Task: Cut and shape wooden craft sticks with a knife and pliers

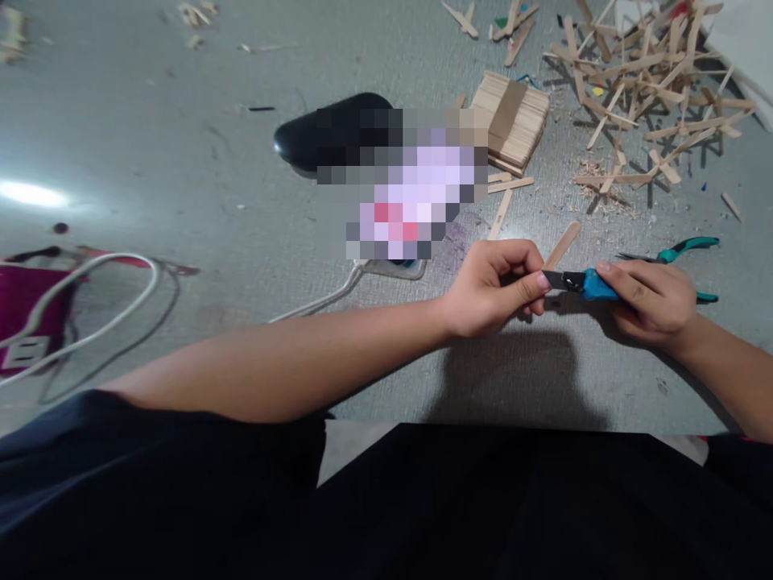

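My left hand [498,286] is closed in a pinch round a flat wooden craft stick [563,244] that points up and to the right. My right hand [652,300] grips the blue handle of a utility knife [589,284], index finger stretched along its top. The knife's dark blade end lies against the stick right beside my left thumb. Both hands hover just above the grey floor [181,145], in front of my dark-clothed lap.
Teal-handled pliers [682,251] lie behind my right hand. A bound stack of craft sticks [510,121] and a heap of glued stick crosses [646,89] lie farther back. A black object [326,133], a white cable [109,298] and a magenta item [24,306] are at left.
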Motion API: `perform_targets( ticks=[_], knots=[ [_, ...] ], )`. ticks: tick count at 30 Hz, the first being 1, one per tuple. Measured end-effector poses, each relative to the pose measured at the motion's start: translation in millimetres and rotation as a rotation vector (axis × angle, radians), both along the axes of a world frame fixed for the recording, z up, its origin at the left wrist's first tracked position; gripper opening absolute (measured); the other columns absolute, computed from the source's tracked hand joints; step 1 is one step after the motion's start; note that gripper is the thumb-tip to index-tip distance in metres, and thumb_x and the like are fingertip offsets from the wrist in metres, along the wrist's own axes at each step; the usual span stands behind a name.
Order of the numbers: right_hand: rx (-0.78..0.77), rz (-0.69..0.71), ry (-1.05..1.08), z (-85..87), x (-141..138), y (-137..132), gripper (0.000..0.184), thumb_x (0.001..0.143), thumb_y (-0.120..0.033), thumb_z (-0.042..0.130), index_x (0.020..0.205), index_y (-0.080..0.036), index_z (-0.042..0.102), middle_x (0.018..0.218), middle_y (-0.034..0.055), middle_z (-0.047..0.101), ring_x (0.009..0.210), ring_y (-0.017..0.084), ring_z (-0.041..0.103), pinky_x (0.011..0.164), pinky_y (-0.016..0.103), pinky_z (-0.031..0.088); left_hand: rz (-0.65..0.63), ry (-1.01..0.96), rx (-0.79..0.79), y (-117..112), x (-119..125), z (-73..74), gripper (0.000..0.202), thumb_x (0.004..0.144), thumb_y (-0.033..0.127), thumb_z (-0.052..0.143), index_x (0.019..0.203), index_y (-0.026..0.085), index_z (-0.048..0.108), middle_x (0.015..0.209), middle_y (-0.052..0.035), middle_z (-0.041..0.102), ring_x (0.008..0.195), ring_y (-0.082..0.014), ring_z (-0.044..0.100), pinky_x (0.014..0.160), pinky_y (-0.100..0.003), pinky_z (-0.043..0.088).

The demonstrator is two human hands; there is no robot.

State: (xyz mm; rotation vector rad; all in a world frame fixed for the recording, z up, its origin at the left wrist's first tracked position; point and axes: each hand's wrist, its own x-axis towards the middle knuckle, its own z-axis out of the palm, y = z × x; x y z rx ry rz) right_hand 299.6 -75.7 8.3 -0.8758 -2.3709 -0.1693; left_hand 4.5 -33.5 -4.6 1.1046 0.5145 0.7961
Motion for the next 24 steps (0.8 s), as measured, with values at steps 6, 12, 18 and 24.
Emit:
perform_targets(
  ticks=[6,12,18,24],
  knots=[
    [-0.037,-0.003,0.025,-2.4,2.0,-0.2,0.082,0.105,-0.018,0.069,0.183,-0.031,0.047,0.101,0.003,0.083,0.075,0.018,0.073,0.066,0.03,0.056,-0.022,-0.023,-0.04,1.4,1.4,0.3,0.06,0.091,0.067,0.099,0.084,0.019,0.063,0.062,0.0,0.075,0.049,-0.0073,0.069,0.05,-0.014,0.054],
    [-0.073,0.009,0.016,-0.6,2.8,-0.9,0.076,0.105,-0.019,0.07,0.179,-0.028,0.052,0.102,0.0037,0.084,0.076,0.019,0.075,0.066,0.032,0.057,-0.087,-0.015,-0.04,3.2,-1.8,3.1,0.06,0.093,0.067,0.098,0.083,0.02,0.061,0.065,-0.0006,0.075,0.051,-0.0098,0.071,0.052,-0.018,0.058],
    [-0.227,-0.031,-0.034,-1.9,0.7,-4.2,0.044,0.112,-0.031,0.063,0.155,-0.021,0.066,0.11,0.0088,0.087,0.084,0.024,0.082,0.072,0.037,0.062,-0.095,-0.035,-0.001,0.7,-3.1,6.4,0.055,0.097,0.061,0.096,0.083,0.017,0.068,0.062,-0.0004,0.071,0.05,-0.0079,0.065,0.05,-0.018,0.052],
    [-0.256,-0.033,-0.057,3.6,-4.5,-3.6,0.045,0.122,-0.061,0.049,0.108,-0.023,0.068,0.082,0.0029,0.075,0.066,0.019,0.069,0.06,0.035,0.05,-0.12,0.024,0.191,0.9,-3.0,6.8,0.056,0.102,0.063,0.089,0.078,0.016,0.071,0.059,-0.0013,0.07,0.048,-0.0078,0.06,0.046,-0.018,0.044]
  ],
)
